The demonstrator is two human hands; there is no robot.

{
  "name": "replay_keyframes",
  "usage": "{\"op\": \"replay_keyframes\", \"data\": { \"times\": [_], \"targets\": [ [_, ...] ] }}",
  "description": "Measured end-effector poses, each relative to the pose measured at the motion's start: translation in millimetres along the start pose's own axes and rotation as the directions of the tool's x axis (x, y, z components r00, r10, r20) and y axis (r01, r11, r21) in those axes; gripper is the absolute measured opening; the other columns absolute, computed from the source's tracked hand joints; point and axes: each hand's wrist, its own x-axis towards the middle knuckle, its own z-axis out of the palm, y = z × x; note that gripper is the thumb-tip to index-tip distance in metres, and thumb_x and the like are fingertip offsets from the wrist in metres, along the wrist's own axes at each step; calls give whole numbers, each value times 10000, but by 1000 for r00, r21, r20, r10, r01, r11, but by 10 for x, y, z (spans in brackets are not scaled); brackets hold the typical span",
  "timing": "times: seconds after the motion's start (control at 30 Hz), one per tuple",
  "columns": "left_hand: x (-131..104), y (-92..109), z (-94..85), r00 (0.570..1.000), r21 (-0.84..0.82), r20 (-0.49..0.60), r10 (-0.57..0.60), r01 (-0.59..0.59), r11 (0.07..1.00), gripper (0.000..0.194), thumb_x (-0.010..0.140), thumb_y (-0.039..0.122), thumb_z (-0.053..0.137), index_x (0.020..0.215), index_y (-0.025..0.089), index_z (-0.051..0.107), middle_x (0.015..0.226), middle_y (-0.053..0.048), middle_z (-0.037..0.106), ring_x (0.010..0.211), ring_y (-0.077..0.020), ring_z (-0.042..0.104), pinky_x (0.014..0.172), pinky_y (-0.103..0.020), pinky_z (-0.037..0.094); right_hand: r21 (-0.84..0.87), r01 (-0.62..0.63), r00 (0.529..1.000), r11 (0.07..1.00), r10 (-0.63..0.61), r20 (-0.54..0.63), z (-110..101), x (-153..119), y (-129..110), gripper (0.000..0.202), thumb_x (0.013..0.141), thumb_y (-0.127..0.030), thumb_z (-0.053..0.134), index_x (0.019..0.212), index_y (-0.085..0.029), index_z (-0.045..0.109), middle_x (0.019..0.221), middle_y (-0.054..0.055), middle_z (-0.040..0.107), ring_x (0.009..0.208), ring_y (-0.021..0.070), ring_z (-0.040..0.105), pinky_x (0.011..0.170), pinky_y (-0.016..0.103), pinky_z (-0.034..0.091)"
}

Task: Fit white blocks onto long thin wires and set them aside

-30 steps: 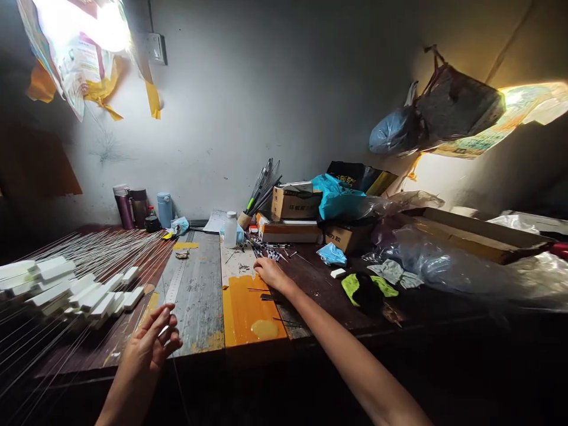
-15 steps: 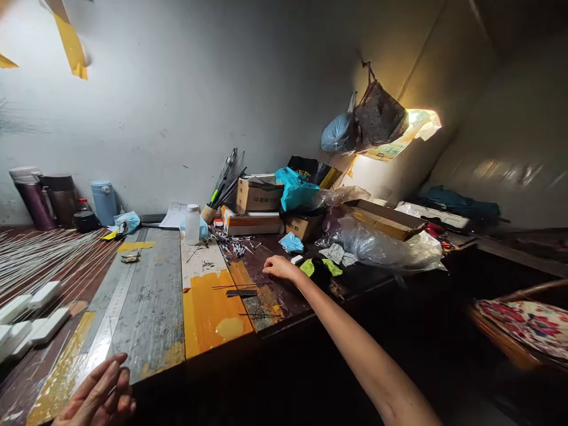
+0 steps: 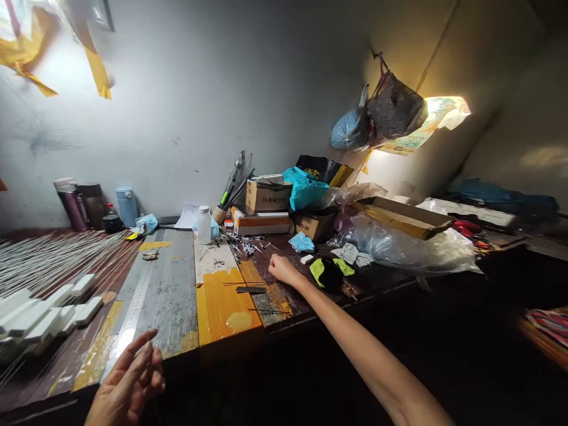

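Bits (image 3: 245,248), black and white, lay scattered at the centre of the frame, and the right hand (image 3: 281,269) was just right of them, on the dark table (image 3: 296,303) or low over it, curled like a loose fist; its fingertips were out of sight, so whether it pinched anything could not be told. At lower left, the left hand (image 3: 135,373) hung near the ruler (image 3: 136,302) and the grey board (image 3: 173,293), index finger stretched and the rest bent toward the thumb — nothing showed clearly between them. Pieces so small seemed to want a light touch with the tips alone, and a close eye on the fingers. The right wrist was best carried high, since the strip (image 3: 251,290) and the rods (image 3: 266,310) lay near it and could easily have been knocked askew. Left of the forearm, a puddle (image 3: 239,322) on the orange tape (image 3: 213,299) looked wet — skin was better held off it. The white blocks (image 3: 44,325), far lower left, were worth sparing a nudge.
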Motion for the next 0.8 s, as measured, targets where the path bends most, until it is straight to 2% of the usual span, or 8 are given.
{"op": "replay_keyframes", "data": {
  "times": [0.07, 0.13, 0.23, 0.3, 0.4, 0.5, 0.63, 0.8],
  "targets": [
    [-47, -16, 58, 998, 4, 47, 43, -43, 999, 654, 494, 378, 879, 1078, 226, 628, 654, 8, 668, 514, -125, 583, 475, -210, 502, 225, 38, 998, 974, -27, -48, -59, -92, -119, 270, 925, -297, 559, 1157, -158, 563, 1142, 70, 603, 950, 204, 621, 801, 404, 528],
    [-95, -26, 152, 994, -11, 78, 79, -78, 997, 588, 538, 393, 856, 1051, 213, 632, 627, 17, 648, 458, -106, 550, 444, -211, 470, 466, 96, 995, 879, -80, -55, -79, -226, -319, 231, 923, -288, 556, 1094, -135, 583, 1049, 60, 633, 900, 185, 633, 793, 382, 527],
    [-157, -34, 307, 987, -38, 84, 134, -131, 991, 529, 557, 429, 839, 999, 216, 641, 576, 37, 615, 378, -82, 503, 388, -200, 420, 763, 148, 975, 630, -224, -4, -52, -519, -725, 219, 870, -321, 594, 952, -119, 607, 881, 27, 650, 805, 146, 649, 802, 331, 520],
    [-205, -41, 386, 983, -48, 97, 154, -150, 988, 533, 564, 449, 831, 1005, 219, 641, 563, 39, 608, 359, -77, 491, 371, -195, 407, 889, 104, 942, 445, -332, 56, -30, -732, -1006, 290, 776, -393, 673, 881, -131, 610, 808, 5, 646, 737, 136, 656, 781, 320, 527],
    [-291, -54, 450, 977, -53, 165, 138, -131, 990, 510, 607, 444, 811, 1033, 221, 641, 558, 37, 606, 366, -76, 492, 383, -193, 411, 971, -24, 882, 236, -452, 131, -13, -943, -1358, 387, 663, -452, 755, 838, -134, 621, 731, -7, 641, 670, 122, 644, 756, 313, 527],
    [-345, -74, 466, 967, -53, 229, 113, -103, 993, 484, 642, 436, 794, 1049, 220, 648, 565, 31, 604, 381, -77, 499, 399, -194, 408, 984, -139, 835, 113, -521, 178, 13, -967, -1578, 387, 633, -443, 793, 808, -133, 641, 728, 1, 648, 632, 95, 611, 686, 255, 509],
    [-324, -125, 467, 960, -49, 266, 84, -74, 996, 468, 642, 447, 790, 1029, 217, 664, 558, 25, 595, 373, -80, 500, 391, -196, 395, 968, -249, 795, 41, -562, 228, 84, -876, -1694, 351, 619, -418, 819, 751, -138, 654, 755, 4, 654, 589, 60, 564, 564, 178, 450],
    [-305, -170, 481, 957, -82, 284, 52, -30, 996, 447, 640, 428, 800, 1009, 212, 668, 553, 27, 594, 369, -71, 503, 383, -180, 380, 947, -321, 769, 20, -578, 273, 119, -858, -1707, 313, 630, -380, 825, 729, -137, 655, 752, 4, 658, 586, 54, 560, 573, 172, 457]
  ]
}}
